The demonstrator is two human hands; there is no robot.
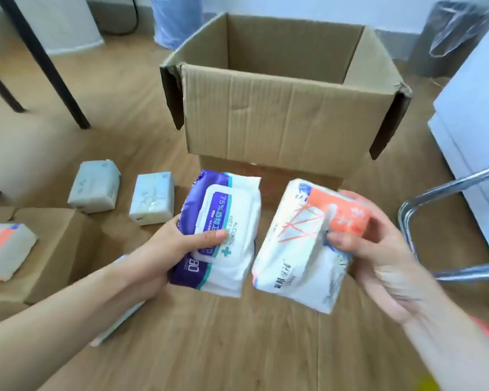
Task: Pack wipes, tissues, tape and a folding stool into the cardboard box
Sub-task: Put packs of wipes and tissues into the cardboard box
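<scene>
My left grip (164,249) holds purple-white alcohol wipes pack (220,235); right grip (378,249) holds white-orange tissue pack (302,249). Open brown cardboard box (280,108) straight ahead, both packs' long axes pointing toward it.

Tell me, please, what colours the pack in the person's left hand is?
The alcohol wipes pack is white with purple ends and teal trim, seen in the head view.

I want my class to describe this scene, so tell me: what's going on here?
A person is packing a cardboard box on the floor. The left hand holds a purple wipes pack; the right hand holds a white-and-orange pack. Both are in front of the open box, not yet inside. Two tissue packs wait on the floor at left, and a metal frame stands at right.
</scene>
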